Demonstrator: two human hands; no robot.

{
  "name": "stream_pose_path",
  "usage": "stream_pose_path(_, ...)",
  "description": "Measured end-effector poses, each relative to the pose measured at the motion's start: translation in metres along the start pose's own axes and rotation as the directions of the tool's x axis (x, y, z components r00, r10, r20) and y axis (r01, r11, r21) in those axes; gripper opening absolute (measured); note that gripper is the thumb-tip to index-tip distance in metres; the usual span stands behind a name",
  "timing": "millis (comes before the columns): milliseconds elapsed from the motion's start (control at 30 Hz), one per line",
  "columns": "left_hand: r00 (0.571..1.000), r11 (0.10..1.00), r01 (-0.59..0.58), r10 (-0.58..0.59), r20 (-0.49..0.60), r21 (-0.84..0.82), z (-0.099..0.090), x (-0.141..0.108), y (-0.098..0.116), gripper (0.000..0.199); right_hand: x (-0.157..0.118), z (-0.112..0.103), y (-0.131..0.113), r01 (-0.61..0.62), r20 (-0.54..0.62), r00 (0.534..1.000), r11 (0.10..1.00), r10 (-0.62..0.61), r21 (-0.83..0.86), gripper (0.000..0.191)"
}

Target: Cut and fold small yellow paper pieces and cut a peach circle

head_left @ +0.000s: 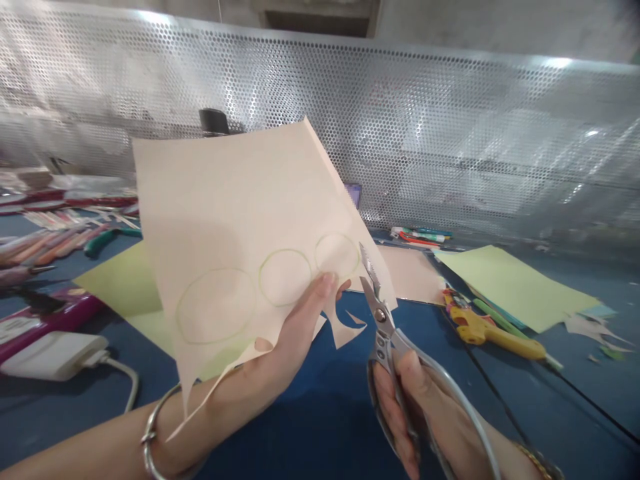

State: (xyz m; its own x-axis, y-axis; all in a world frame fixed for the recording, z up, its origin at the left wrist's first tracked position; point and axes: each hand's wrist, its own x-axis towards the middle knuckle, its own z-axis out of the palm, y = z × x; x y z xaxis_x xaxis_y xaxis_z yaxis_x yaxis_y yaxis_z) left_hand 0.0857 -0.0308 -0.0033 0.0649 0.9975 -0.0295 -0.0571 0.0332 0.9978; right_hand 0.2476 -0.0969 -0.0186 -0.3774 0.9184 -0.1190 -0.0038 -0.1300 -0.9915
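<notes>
The left hand (295, 333) pinches a sheet of cream paper (240, 200) up above the tabletop (320, 427), its thumb pressed on the sheet's face. The right hand (405, 407) is clenched around the handles of a pair of scissors (385, 327), blades parted at the sheet's lower right edge. The bottom edge is already ragged with jagged cuts, but all three drawn green circles (285, 277) remain in the sheet (their outlines look unbroken). Below lie one green sheet (120, 293) to the left, another green sheet (515, 287) to the right, one yellow glue gun (493, 333) and one white charger (55, 357).
</notes>
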Motion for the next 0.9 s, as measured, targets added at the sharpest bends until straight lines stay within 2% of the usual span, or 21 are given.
stream_pose_path(300, 0.999, 1.000, -0.022, 0.023, -0.023, 0.017, -0.002, 0.001, -0.002, 0.043, 0.001, 0.000, 0.010, -0.030, -0.001, 1.000, 0.998, 0.030, 0.051, 0.061)
stream_pose_path(567, 1.000, 1.000, -0.021, 0.021, -0.022, 0.016, -0.003, 0.001, -0.004, 0.040, -0.002, 0.001, 0.006, -0.039, -0.020, 0.999, 0.999, 0.039, -0.029, 0.061)
stream_pose_path(900, 0.998, 0.998, -0.055, 0.056, 0.043, -0.026, -0.006, 0.001, -0.010, 0.043, -0.003, -0.001, 0.010, -0.047, -0.037, 0.998, 0.996, 0.045, -0.070, 0.061)
